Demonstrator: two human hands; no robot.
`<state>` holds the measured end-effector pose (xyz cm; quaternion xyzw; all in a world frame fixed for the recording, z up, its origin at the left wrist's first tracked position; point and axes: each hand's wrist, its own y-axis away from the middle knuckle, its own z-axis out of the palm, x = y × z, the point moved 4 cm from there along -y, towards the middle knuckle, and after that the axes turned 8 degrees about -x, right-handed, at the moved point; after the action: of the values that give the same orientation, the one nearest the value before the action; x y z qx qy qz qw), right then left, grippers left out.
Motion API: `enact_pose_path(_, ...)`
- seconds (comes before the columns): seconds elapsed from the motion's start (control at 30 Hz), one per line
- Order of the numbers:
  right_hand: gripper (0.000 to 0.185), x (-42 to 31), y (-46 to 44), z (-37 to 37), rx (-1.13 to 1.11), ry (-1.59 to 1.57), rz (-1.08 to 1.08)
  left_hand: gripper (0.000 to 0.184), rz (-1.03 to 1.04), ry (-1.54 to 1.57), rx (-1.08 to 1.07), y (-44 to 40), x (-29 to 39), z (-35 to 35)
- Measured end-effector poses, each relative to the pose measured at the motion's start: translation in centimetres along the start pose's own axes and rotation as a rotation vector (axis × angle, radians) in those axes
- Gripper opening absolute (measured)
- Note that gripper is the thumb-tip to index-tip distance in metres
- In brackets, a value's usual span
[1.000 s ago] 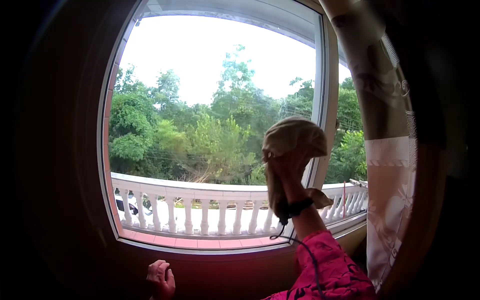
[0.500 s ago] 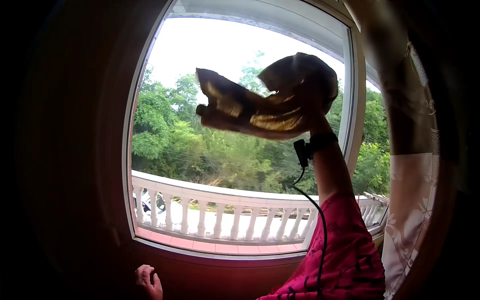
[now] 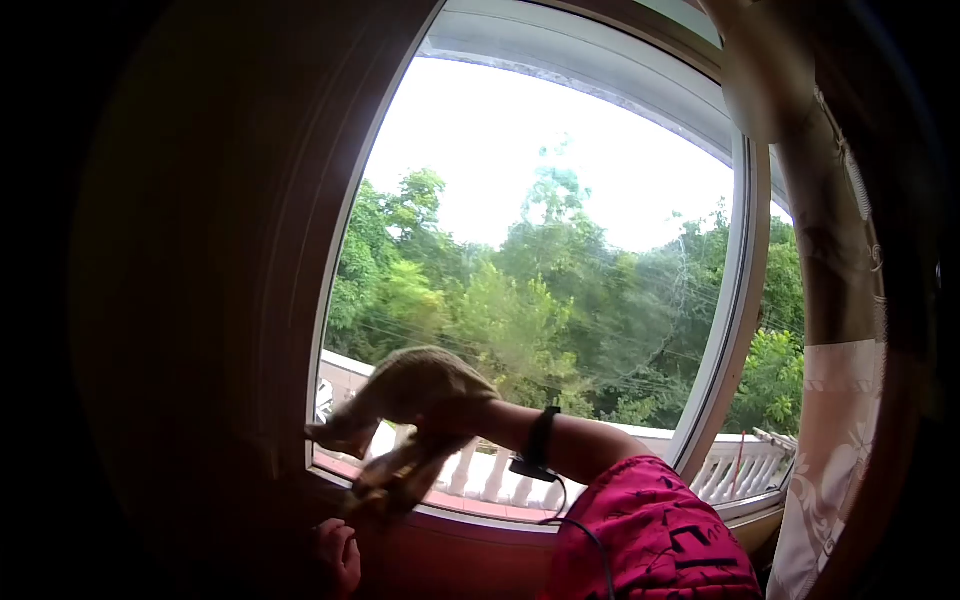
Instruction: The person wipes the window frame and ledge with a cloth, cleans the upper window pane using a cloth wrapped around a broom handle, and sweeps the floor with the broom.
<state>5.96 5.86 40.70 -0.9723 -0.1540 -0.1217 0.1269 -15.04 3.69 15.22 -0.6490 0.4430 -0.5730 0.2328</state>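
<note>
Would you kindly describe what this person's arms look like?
The right arm has a bright pink sleeve with dark markings, a black wristband, a small dark box and a thin dark cable. The left grip is a bare hand; no sleeve shows there.

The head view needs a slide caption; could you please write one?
Pink-sleeved arm holding a cloth low before a window, trees beyond.

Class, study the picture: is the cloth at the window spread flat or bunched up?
Bunched up: the cloth humps over the right hand, with loose parts hanging at the lower left.
</note>
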Motion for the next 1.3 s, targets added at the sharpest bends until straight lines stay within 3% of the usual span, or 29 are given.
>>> enact_pose_path(0.07, 0.043, 0.5, 3.0, -2.5, 0.057, 0.032, 0.045, 0.027, -0.102, 0.016, -0.094, 2.2, -2.9, -1.1)
enact_pose_path(0.1, 0.043, 1.4, 4.2, -5.3, 0.127, 0.074, 0.089, 0.015, -0.029, -0.115, 0.074, 1.4, -1.4, -3.4)
enact_pose_path(0.23, 0.045, 7.0, 9.4, -21.5, 0.516, 0.455, 0.393, 0.015, -0.128, -0.120, 0.138, 1.1, -3.8, -3.9)
enact_pose_path(0.33, 0.046, 10.7, 12.6, -30.9, 0.688, 0.715, 0.676, 0.044, -0.167, -0.075, 0.100, -1.4, -4.4, -0.7)
enact_pose_path(0.4, 0.046, 13.0, 14.2, -35.8, 0.751, 0.801, 0.857, 0.061, -0.070, -0.231, 0.039, -5.0, -5.0, 0.1)
enact_pose_path(0.53, 0.048, 15.3, 13.8, -41.6, 0.805, 0.841, 1.038, 0.068, -0.099, -0.132, 0.138, -10.1, -8.7, 2.3)
enact_pose_path(0.6, 0.049, 16.1, 12.1, -43.9, 0.817, 0.843, 1.053, 0.071, -0.079, -0.212, 0.203, -11.2, -9.4, 3.1)
enact_pose_path(0.67, 0.049, 16.3, 8.9, -45.8, 0.813, 0.828, 1.015, 0.075, -0.233, -0.236, -0.023, -11.8, -8.6, 3.6)
enact_pose_path(0.73, 0.050, 15.0, 4.5, -46.8, 0.788, 0.780, 0.886, 0.081, -0.165, -0.235, 0.027, -12.0, -10.0, 5.0)
enact_pose_path(0.77, 0.051, 14.6, 2.3, -47.2, 0.765, 0.710, 0.793, 0.072, -0.103, -0.295, 0.148, -12.4, -9.6, 4.8)
enact_pose_path(0.8, 0.051, 13.7, -0.1, -47.0, 0.730, 0.574, 0.663, 0.066, -0.045, -0.350, 0.266, -12.4, -9.4, 4.9)
enact_pose_path(0.83, 0.051, 12.5, -3.0, -46.0, 0.681, 0.327, 0.491, 0.078, -0.080, -0.316, 0.165, -12.2, -10.6, 5.4)
enact_pose_path(0.9, 0.052, 11.7, -7.8, -43.3, 0.509, -0.568, 0.068, 0.077, -0.140, -0.328, 0.144, -12.3, -10.4, 5.4)
enact_pose_path(0.93, 0.053, 10.9, -9.7, -40.9, 0.382, -0.892, -0.068, 0.076, -0.206, -0.356, 0.127, -12.3, -10.5, 5.2)
enact_pose_path(1.0, 0.053, 8.2, -11.7, -35.2, 0.169, -1.200, -0.172, 0.075, -0.105, -0.369, 0.196, -12.6, -9.7, 4.3)
enact_pose_path(1.07, 0.052, 7.0, -11.7, -28.1, 0.057, -1.231, -0.127, 0.082, -0.348, -0.266, -0.048, -11.5, -9.7, 4.2)
enact_pose_path(1.1, 0.051, 6.3, -10.6, -24.3, 0.050, -1.145, -0.069, 0.079, -0.219, -0.291, 0.018, -11.2, -10.5, 4.1)
enact_pose_path(1.3, 0.042, -0.9, 0.8, -5.2, -0.009, -0.301, 0.209, 0.075, -0.104, 0.059, -0.033, -8.5, -14.1, 3.2)
